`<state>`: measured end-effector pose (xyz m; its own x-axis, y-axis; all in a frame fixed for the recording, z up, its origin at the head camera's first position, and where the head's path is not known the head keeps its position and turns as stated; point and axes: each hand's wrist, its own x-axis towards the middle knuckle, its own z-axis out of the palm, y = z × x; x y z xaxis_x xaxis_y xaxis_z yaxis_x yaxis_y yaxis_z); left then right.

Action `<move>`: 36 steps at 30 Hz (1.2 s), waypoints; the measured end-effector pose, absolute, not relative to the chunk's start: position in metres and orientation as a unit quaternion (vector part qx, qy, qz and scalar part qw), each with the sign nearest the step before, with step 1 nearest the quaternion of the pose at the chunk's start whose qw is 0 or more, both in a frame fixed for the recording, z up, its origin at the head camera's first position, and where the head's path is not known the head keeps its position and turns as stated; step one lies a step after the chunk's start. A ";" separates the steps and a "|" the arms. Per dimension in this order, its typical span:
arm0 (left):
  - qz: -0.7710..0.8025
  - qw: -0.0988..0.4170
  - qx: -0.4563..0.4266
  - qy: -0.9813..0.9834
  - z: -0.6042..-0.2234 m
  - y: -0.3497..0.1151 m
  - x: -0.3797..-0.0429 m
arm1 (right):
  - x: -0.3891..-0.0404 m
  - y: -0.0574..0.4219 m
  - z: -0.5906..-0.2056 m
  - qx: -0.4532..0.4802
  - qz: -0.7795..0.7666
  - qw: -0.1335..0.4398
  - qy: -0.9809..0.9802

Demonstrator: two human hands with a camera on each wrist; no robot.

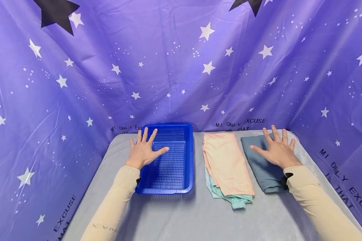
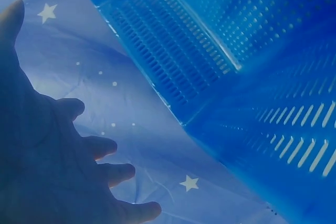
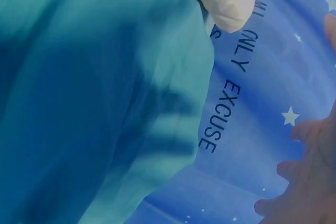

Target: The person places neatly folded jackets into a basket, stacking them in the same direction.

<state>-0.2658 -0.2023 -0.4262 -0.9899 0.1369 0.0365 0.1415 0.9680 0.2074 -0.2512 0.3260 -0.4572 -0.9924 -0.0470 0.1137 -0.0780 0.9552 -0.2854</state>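
Note:
My left hand [image 1: 143, 152], fingers spread, hovers over the left side of a blue plastic basket [image 1: 190, 160] with slotted walls. Nothing is held in it; the left wrist view shows the basket [image 2: 168, 51] beside the spread hand [image 2: 52, 150]. Over a folded slate-blue cloth [image 1: 260, 172] my right hand [image 1: 277, 152] spreads its fingers and holds nothing. That cloth [image 3: 105, 93] fills much of the right wrist view, apart from the fingers. Between basket and slate-blue cloth lies a folded peach cloth [image 1: 226, 160], with a mint-green cloth [image 1: 239, 201] sticking out beneath it.
A light grey cover [image 1: 175, 217] lies over the table. Purple curtains [image 1: 169, 67] with white stars and printed words hang behind it and at both sides. In the right wrist view, a corner of the peach cloth [image 3: 228, 1] shows at the top.

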 end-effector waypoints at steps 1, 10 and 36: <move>-0.108 0.012 -0.069 -0.992 -0.426 -0.202 -0.265 | -0.250 0.324 -0.457 0.032 0.148 0.055 -0.987; -0.150 0.006 -0.089 -0.985 -0.412 -0.186 -0.246 | -0.242 0.307 -0.450 0.039 0.170 0.070 -0.982; -0.679 0.173 -0.140 -0.699 -0.459 -0.021 -0.177 | -0.215 0.244 -0.515 0.049 0.402 0.055 -0.913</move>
